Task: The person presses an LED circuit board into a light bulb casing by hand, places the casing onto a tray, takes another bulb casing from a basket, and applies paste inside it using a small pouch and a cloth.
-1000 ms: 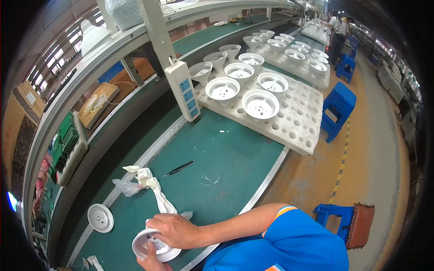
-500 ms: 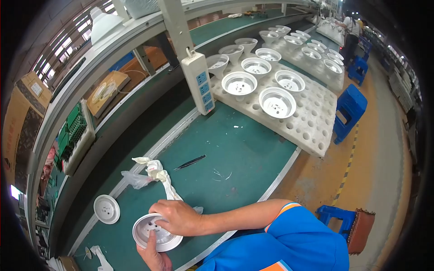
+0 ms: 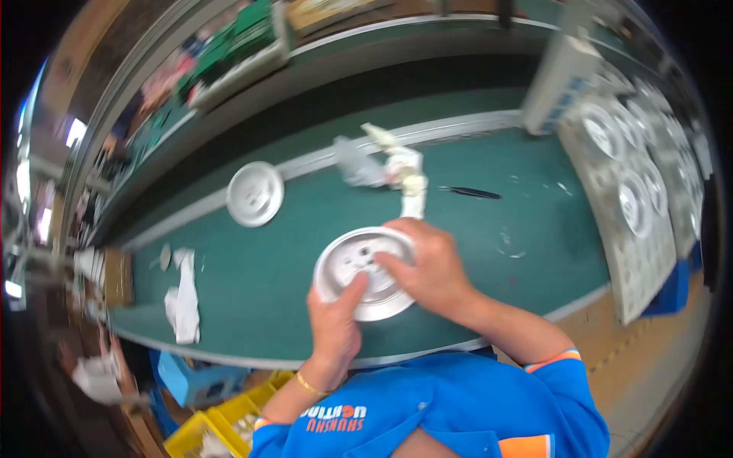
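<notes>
A round white lamp housing (image 3: 328,267), shaped like a shallow bowl with small holes and dark spots in its floor, is held over the green bench. My left hand (image 3: 334,324) grips its near left side, thumb reaching over the rim to the inner floor. On the other side my right hand (image 3: 435,263) clasps the right rim, with a finger or thumb pressed inside. Fingers beneath the housing are hidden. Farther back lie black tweezers (image 3: 471,192), a crumpled whitish cloth strip (image 3: 408,172) and a clear plastic bag (image 3: 360,164). A second white lamp housing (image 3: 255,195) rests at the back left.
At right, a pale perforated board (image 3: 611,229) carries several lamp housings, beside a white power strip (image 3: 561,84). White scraps (image 3: 183,298) lie on the bench (image 3: 259,282) at left. Below its front edge are a yellow bin (image 3: 221,424) and a blue stool (image 3: 200,382).
My view has swung left and down, so the perforated board now sits at the far right. Both hands still hold the lamp housing, its inner face turned up to me.
</notes>
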Available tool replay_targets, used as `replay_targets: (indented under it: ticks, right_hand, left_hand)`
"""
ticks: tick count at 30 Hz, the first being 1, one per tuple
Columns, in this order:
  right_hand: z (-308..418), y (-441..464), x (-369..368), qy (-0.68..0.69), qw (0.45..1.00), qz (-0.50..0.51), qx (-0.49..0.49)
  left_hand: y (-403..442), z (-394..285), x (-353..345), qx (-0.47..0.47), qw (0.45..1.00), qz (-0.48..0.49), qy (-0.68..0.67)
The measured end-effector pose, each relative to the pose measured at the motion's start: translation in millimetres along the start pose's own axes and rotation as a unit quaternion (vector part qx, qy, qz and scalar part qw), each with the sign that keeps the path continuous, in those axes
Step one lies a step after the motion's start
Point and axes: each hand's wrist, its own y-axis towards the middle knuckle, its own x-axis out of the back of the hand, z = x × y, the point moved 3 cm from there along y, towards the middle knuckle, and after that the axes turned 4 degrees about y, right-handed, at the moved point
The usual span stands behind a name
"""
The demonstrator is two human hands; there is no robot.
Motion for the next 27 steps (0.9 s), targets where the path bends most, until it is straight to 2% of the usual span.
replay_targets:
  ticks: [2,9,14,27]
  right_hand:
    - [1.5,0.3,-4.5,0.017,1.0,0.024,-0.005]
    - [6.1,5.2,-8.2,0.017,0.997,0.042,-0.061]
    - [6.4,6.5,-12.5,0.01,0.997,0.051,-0.059]
    - [14.3,9.4,-22.5,0.008,0.997,0.054,-0.045]
  left_hand:
    - [0.9,0.1,4.2,-0.003,1.0,-0.028,-0.002]
    - [6.5,3.3,8.0,0.02,1.0,-0.003,-0.019]
    - [8.1,4.4,11.7,0.043,0.998,-0.006,-0.036]
    - [9.1,0.9,17.0,0.025,0.998,-0.033,-0.043]
